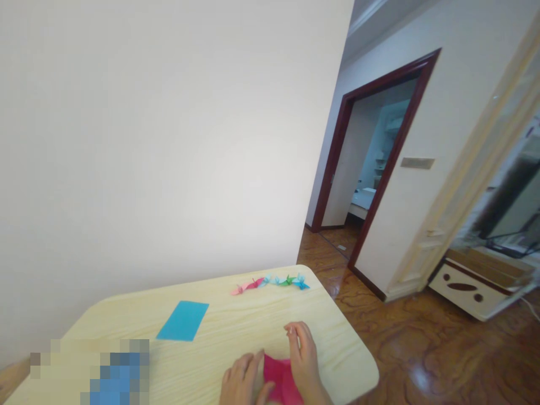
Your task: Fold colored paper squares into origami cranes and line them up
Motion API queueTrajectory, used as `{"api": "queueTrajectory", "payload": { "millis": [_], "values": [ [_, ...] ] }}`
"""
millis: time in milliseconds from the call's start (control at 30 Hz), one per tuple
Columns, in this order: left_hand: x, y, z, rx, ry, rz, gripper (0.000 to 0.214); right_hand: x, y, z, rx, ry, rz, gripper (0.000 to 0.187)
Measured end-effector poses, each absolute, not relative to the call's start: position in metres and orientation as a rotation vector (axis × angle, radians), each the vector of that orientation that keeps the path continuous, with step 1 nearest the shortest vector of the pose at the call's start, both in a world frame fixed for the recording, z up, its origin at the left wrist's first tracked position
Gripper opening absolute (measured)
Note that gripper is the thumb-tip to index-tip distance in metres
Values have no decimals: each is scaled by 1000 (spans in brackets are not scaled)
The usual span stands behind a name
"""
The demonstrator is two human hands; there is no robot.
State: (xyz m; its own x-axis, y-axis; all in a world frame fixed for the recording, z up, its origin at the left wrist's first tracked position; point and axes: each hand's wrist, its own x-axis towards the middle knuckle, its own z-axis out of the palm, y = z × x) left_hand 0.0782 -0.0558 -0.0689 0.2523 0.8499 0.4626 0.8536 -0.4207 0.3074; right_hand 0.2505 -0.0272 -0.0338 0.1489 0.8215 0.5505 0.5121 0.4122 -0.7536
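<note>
A crimson sheet of origami paper [280, 378] with crease lines lies on the table at the bottom of the head view, between my two hands. My left hand [244, 380] rests at its left edge, fingers stretched out and the thumb over the paper. Along the right edge is my right hand [307, 360], slightly raised. Its fingers curl toward the thumb, with the tips close together and nothing visible in them. My hands hide part of the sheet.
A blue square of paper [183, 321] lies left on the pale wooden table [139, 309]. Several small folded paper cranes [270, 282] stand in a row at the far right. A white wall [169, 140] borders the table's back. A pixelated patch covers the lower left.
</note>
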Motion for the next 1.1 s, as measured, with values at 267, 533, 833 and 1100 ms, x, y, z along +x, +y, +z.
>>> {"api": "queueTrajectory", "payload": {
  "millis": [267, 533, 833, 1100],
  "values": [
    [103, -40, -17, -2598, -2036, -762, 21, 249, -26, -29, -1228, -1673, 282, 21],
    [71, -26, -21, -2489, -1600, -1120, 15, 240, -43, -12, -1431, -1713, 515, 42],
    [40, -27, -17, -2269, -1450, -1297, 16, 204, -36, -6, -1305, -1524, 1014, 49],
    [27, -36, -10, -2111, -1271, -1316, 22, 182, -12, 13, -1083, -1182, 1368, 52]
  ]
}}
